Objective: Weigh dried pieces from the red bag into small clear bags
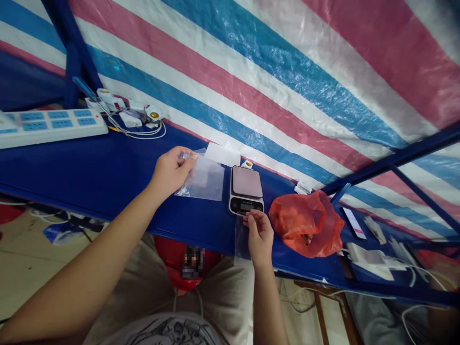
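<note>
My left hand rests on the blue table and pinches the top edge of a pile of clear plastic bags. My right hand holds one small clear plastic bag that hangs down over the table's front edge. Just above that hand stands a small digital scale with a pinkish pan. A white slip of paper lies behind the pile of bags.
An orange plastic bag with something dark inside lies right of the scale. A white power strip and lamp sockets with wires sit at the far left. White chargers and cables lie at the right. A striped tarp hangs behind.
</note>
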The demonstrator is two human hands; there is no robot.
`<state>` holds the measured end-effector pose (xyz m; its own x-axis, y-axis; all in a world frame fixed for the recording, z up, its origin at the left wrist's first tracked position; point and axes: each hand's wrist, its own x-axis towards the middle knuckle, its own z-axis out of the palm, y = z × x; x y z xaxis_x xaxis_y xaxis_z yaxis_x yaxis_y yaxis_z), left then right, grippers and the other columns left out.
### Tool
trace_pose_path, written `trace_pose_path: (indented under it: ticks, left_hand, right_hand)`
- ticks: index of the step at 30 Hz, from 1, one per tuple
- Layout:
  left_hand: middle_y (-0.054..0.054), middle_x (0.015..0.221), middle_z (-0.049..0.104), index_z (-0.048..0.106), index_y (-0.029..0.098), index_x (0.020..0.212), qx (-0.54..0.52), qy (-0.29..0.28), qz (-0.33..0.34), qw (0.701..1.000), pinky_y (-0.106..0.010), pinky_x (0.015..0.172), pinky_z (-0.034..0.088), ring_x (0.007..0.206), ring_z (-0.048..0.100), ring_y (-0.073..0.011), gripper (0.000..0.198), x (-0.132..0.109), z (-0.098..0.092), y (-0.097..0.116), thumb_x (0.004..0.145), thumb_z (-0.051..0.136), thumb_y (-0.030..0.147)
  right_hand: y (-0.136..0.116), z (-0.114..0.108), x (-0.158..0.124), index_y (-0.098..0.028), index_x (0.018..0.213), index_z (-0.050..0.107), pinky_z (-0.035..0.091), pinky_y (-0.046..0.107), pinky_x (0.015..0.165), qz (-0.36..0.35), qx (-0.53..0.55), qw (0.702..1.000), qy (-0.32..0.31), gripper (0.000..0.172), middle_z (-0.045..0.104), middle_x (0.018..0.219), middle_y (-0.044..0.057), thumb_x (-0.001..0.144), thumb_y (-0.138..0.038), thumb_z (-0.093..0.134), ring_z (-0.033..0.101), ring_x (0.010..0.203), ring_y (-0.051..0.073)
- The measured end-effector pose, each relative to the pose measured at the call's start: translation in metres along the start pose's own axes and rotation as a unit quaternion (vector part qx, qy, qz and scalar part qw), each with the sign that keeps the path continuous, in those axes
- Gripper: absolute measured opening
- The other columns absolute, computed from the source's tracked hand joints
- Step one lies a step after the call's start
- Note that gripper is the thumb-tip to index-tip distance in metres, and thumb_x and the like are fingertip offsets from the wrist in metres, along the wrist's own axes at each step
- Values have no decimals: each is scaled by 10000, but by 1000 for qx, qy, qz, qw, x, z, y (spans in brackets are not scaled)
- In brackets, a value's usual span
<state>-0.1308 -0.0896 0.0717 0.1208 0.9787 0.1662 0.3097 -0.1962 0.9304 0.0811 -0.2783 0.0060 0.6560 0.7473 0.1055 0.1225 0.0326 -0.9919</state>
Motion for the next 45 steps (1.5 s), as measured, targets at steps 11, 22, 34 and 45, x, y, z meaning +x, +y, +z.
trace_pose_path:
  ticks: [11, 22, 34, 45]
  left_hand:
    - [-44, 621, 573, 627, 197, 736, 209, 47, -5, 977, -313, 697, 398, 773, 587, -236, 310, 102, -12, -34, 897, 524, 440]
    - [-19, 810, 660, 650, 226, 941, 143, -103, 109, 978, -297, 697, 440, 775, 597, -192, 246, -15, -8, 5, 932, 544, 447]
    - [-85, 1146, 639, 598, 185, 1157, 229, -282, 252, 897, -436, 864, 474, 1034, 578, -274, 244, -107, 73, -17, 920, 566, 233]
    - [-5, 900, 651, 552, 214, 1161, 130, -255, 140, 948, -370, 814, 438, 823, 603, -185, 250, -116, 57, -24, 916, 505, 208]
  right_hand:
    - [-1, -5, -4, -195, 989, 687, 590, 370, 811, 7, -13, 1000, -19, 365, 709, 921, 50, 812, -504, 769, 708, 818, 205]
    - [-6, -3, -4, -189, 994, 693, 600, 362, 796, 34, 22, 999, -25, 364, 715, 907, 48, 835, -512, 747, 705, 814, 199]
    - [-27, -17, -8, -203, 1041, 677, 586, 367, 807, 36, 36, 996, -75, 343, 720, 926, 52, 878, -505, 689, 708, 845, 205]
    - [-12, -69, -80, -197, 699, 696, 467, 301, 538, 254, -234, 932, -107, 592, 691, 646, 75, 841, -763, 595, 648, 563, 218]
